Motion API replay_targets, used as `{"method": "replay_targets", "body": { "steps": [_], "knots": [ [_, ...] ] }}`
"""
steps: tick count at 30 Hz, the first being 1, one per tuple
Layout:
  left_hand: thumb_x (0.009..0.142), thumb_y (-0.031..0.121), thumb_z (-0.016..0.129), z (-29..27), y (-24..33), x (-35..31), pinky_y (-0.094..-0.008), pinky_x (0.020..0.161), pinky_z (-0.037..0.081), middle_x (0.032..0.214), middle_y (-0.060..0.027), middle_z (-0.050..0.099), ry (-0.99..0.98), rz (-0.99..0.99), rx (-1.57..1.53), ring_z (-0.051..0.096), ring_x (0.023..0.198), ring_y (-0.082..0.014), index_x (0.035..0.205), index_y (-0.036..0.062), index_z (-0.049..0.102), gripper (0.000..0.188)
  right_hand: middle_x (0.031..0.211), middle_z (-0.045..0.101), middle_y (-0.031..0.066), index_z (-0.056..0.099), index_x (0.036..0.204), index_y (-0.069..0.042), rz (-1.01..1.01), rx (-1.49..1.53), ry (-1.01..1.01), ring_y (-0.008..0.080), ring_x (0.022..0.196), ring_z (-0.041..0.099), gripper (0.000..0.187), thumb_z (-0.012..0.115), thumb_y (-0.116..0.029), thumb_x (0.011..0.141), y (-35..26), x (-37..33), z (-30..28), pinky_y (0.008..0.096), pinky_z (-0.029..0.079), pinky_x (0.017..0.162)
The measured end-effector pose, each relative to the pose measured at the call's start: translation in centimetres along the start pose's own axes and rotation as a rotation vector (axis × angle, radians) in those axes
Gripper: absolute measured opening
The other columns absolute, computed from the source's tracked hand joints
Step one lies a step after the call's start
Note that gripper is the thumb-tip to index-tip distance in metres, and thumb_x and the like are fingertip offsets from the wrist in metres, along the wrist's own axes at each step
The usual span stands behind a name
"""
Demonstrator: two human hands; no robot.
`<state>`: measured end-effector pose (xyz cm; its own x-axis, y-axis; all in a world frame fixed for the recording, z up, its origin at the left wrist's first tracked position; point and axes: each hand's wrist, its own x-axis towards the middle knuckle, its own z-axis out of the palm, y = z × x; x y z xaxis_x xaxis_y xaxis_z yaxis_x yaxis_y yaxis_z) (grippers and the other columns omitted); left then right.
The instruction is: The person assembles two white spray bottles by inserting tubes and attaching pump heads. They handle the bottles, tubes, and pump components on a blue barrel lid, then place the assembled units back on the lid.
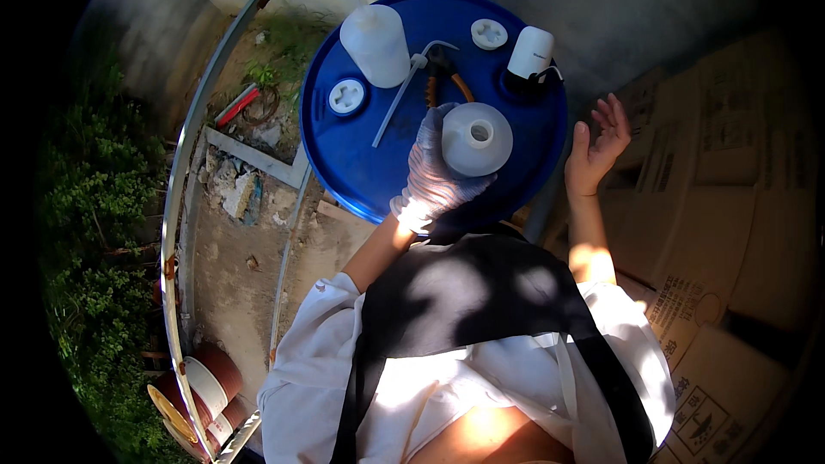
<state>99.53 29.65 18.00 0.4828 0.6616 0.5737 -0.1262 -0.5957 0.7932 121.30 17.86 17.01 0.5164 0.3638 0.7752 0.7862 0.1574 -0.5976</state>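
Note:
My left hand (436, 170), in a striped knit glove, wraps round a translucent white plastic bottle (461, 155) whose capless neck faces up. The bottle is above the near half of a blue drum lid (344, 159). My bare right hand (601, 147) hovers right of the drum, fingers apart and holding nothing. On the lid lies a spout cap with a bent tube (400, 105). Beside it are pliers with orange handles (461, 86), partly hidden by the bottle and glove. A second white bottle with a spout (378, 47) stands farther back.
Two white round plugs (347, 96) sit in the drum lid, along with a white and black pump (530, 55) at its right. Cardboard boxes (713, 232) stack up on the right. A curved metal rail (178, 198) runs along the left, beside plants and rubble.

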Motion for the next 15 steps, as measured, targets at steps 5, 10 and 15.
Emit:
{"method": "replay_targets", "body": {
  "steps": [5, 10, 15],
  "knots": [
    [0.056, 0.021, 0.09, -1.2, -1.1, -1.2, -0.0444, 0.085, 0.054, 0.117, -0.0198, 0.06, 0.056, 0.133, 0.034, 0.064, 0.102, -0.0402, 0.143, 0.0118, 0.027, 0.108, 0.118, 0.061, 0.0111, 0.055, 0.124, -0.008, 0.059, 0.084, -0.335, 0.0222, 0.101, 0.063, 0.045, 0.073, -0.009, 0.083, -2.4, 2.2, 6.4, 0.0333, 0.051, 0.086],
    [0.071, 0.025, 0.084, -3.7, -2.1, -2.8, -0.0434, 0.093, 0.05, 0.132, -0.0203, 0.048, -0.033, 0.137, 0.039, 0.058, 0.113, -0.0353, 0.154, 0.0235, -0.004, 0.121, 0.109, 0.064, 0.0085, 0.064, 0.115, -0.011, 0.313, -0.086, -0.866, 0.0254, 0.097, 0.063, 0.03, 0.067, -0.019, 0.086, 0.8, 4.8, 16.4, 0.0352, 0.051, 0.083],
    [0.074, 0.026, 0.084, -6.1, -1.4, -3.8, -0.0418, 0.093, 0.051, 0.139, -0.0229, 0.041, 0.017, 0.131, 0.088, 0.058, 0.116, -0.0332, 0.154, 0.0263, -0.012, 0.125, 0.133, 0.053, 0.0074, 0.064, 0.121, -0.017, -0.058, -0.441, -1.09, 0.0278, 0.121, 0.049, 0.039, 0.068, -0.016, 0.081, 3.3, 4.3, 23.8, 0.0419, 0.045, 0.097]
  ]
}}
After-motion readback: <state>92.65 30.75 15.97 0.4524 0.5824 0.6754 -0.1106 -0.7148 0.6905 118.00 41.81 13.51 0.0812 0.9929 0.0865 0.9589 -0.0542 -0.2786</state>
